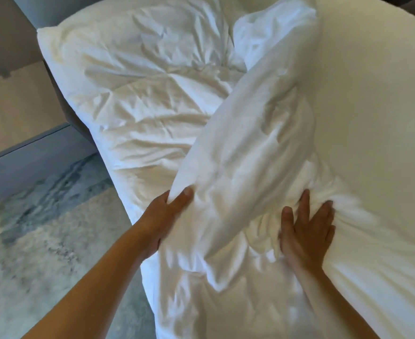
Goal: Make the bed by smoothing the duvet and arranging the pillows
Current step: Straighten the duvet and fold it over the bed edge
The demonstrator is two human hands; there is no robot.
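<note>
Head view: duvet fold (245, 148) runs up-right from both hands.
Left hand (162, 221): pinches its near end.
Right hand (306, 231): open, pressing flat alongside.

White rumpled duvet (138, 94) spread over the bed, a raised fold (245, 148) gripped at its near end by the left hand (162, 216), right hand (306, 231) pressed flat with fingers spread beside it, smooth sheet (377, 106) exposed at right, patterned carpet (42, 228) seen at left.
</note>
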